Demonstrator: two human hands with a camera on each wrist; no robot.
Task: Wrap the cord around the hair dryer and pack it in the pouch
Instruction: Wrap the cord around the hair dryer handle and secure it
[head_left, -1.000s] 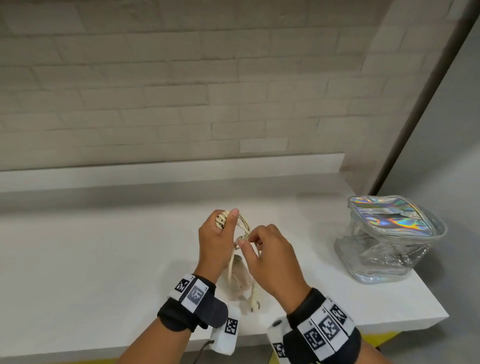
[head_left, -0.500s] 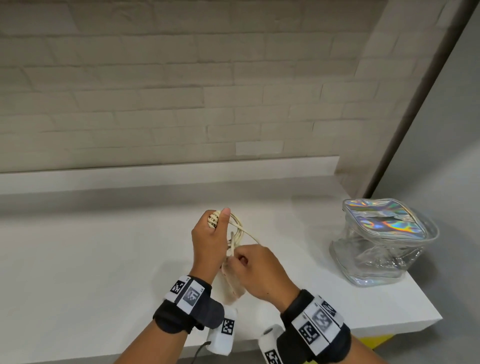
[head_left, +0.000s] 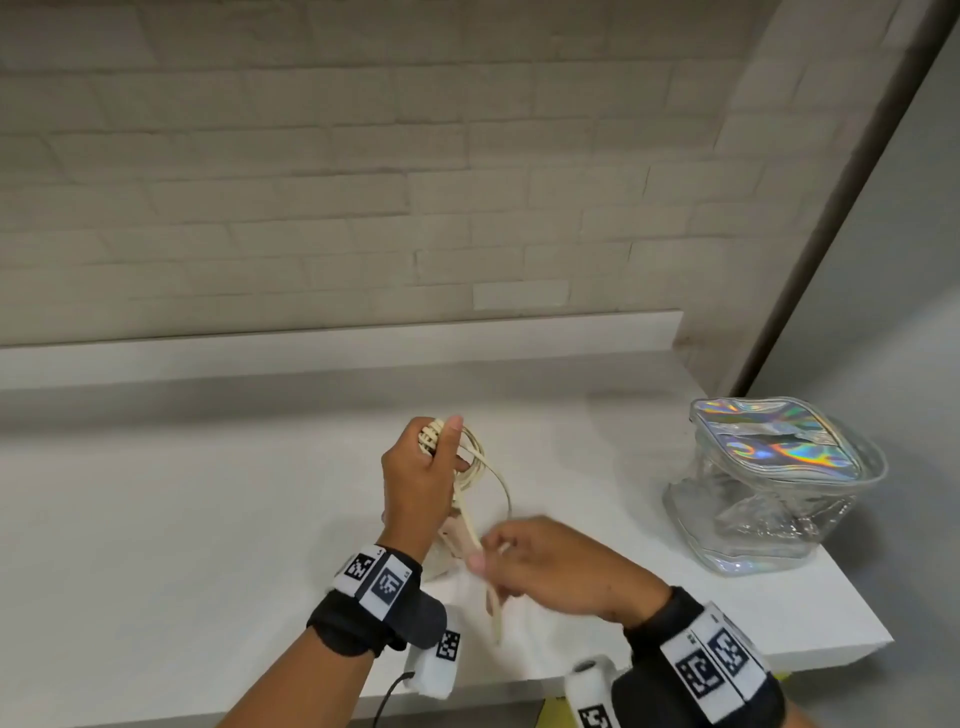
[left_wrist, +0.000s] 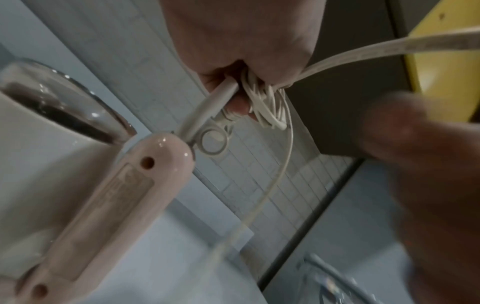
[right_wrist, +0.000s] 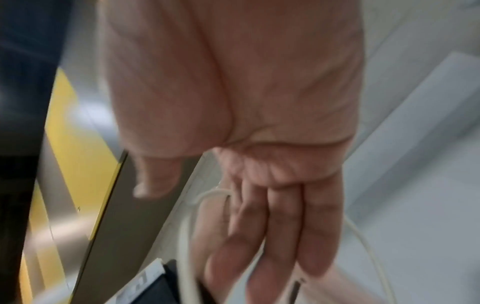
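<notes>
Your left hand (head_left: 415, 480) clenches coiled cord (left_wrist: 262, 107) above the counter (head_left: 156, 519), dryer (left_wrist: 85, 205) dangling below; right hand (head_left: 545, 564) pinches the springy free cord, so pinch near the coil, pouch (head_left: 769, 483) well apart.

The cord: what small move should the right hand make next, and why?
Probably bring the loose cord up over the coils the left hand holds. The right hand holds slack low beside the hair dryer, a tail still hangs, and the pouch waits.
</notes>
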